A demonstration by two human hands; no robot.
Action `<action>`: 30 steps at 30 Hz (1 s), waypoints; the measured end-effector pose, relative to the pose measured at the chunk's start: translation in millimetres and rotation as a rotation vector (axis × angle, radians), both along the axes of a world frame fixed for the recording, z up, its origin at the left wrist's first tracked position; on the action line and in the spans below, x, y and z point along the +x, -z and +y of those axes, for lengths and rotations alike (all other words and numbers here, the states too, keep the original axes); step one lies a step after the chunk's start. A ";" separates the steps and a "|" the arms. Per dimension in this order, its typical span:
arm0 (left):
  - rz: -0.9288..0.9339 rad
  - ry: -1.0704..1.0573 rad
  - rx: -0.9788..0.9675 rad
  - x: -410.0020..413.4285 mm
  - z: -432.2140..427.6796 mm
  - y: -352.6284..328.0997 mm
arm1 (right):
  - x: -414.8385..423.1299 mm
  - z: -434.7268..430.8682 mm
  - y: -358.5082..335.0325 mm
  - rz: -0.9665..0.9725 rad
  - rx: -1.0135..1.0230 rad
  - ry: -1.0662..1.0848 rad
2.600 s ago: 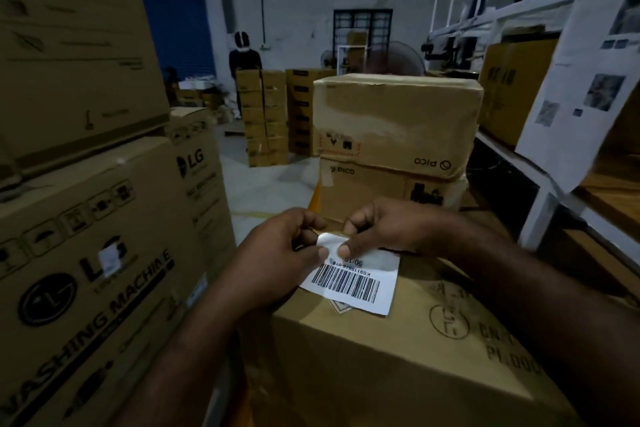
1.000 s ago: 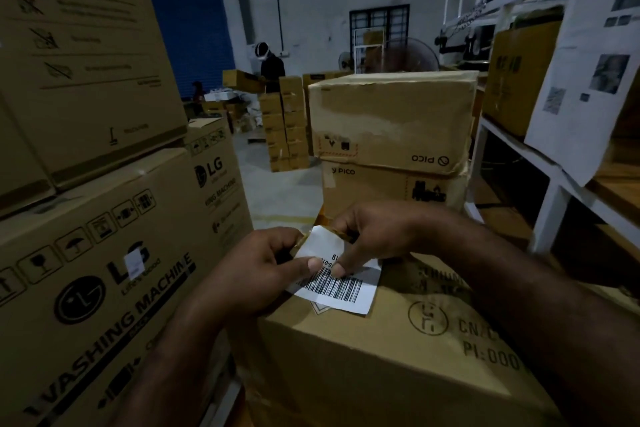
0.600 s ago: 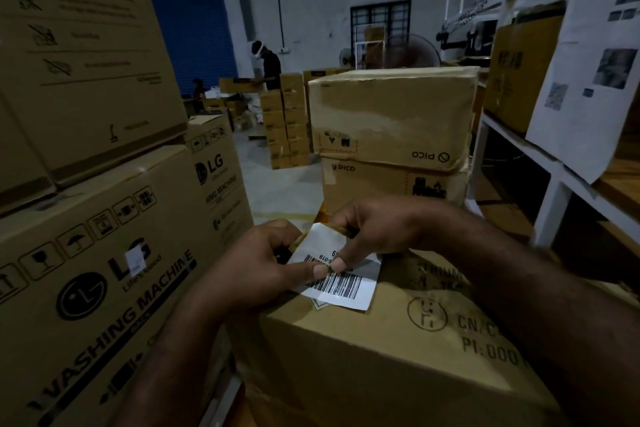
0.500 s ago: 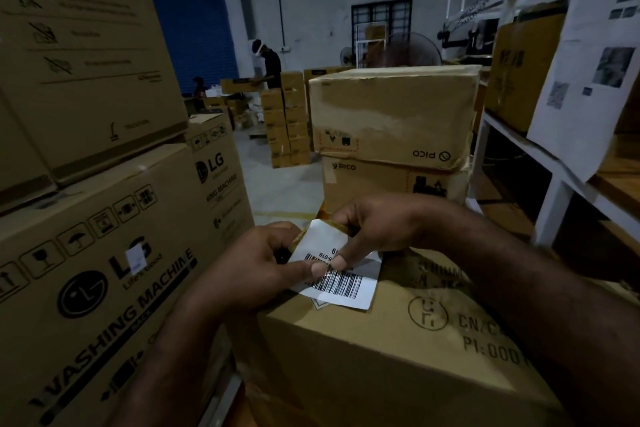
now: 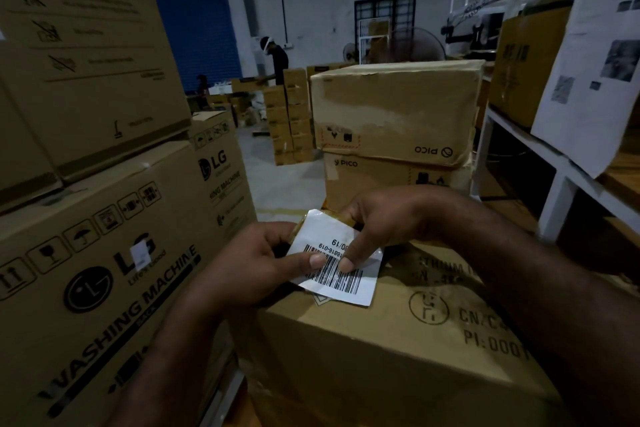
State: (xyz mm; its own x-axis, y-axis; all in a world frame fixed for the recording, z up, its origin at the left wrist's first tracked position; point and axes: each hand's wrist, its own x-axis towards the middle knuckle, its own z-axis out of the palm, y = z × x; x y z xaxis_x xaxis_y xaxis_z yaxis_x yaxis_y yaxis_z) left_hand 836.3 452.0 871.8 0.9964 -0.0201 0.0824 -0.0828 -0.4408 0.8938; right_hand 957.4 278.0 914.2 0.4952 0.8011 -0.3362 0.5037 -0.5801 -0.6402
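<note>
A white barcode label is held just above the near corner of a brown cardboard box. My left hand pinches the label's left side with its thumb on the printed face. My right hand pinches it from the top right, its fingertip beside my left thumb. The label's upper left corner curls up and shows a yellowish backing. The label's lower edge hangs over the box top.
Big LG washing machine cartons are stacked close on the left. Two PICO boxes stand right behind the near box. A white rack with boxes and a hanging paper sheet is on the right. A person works by box stacks far back.
The label has been turned and lifted a little; its upper left corner has peeled further up from the backing. My thumb and fingertip have come closer together on its face.
</note>
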 end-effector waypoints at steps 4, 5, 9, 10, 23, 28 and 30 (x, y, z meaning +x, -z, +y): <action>-0.010 -0.011 -0.097 -1.1 -1.7 -0.3 | 2.5 -3.1 0.0 0.042 0.031 -0.010; -0.012 -0.016 -0.117 -1.0 -3.0 -0.8 | 3.1 -3.7 0.3 0.051 0.040 -0.008; -0.020 -0.052 -0.169 0.8 -5.1 0.2 | 6.0 -6.2 1.0 0.100 0.087 -0.018; -0.022 -0.051 -0.172 1.4 -4.1 1.0 | 6.7 -7.0 0.7 0.119 0.104 -0.020; -0.110 -0.238 -0.425 4.7 6.6 9.1 | 16.6 -10.0 0.9 0.129 0.297 0.094; -0.214 -0.423 -0.461 6.3 11.7 13.7 | 7.2 -7.2 4.9 -0.108 0.031 0.025; -0.230 -0.446 -0.435 8.8 9.7 15.0 | -4.9 1.4 8.4 -0.163 -0.107 0.018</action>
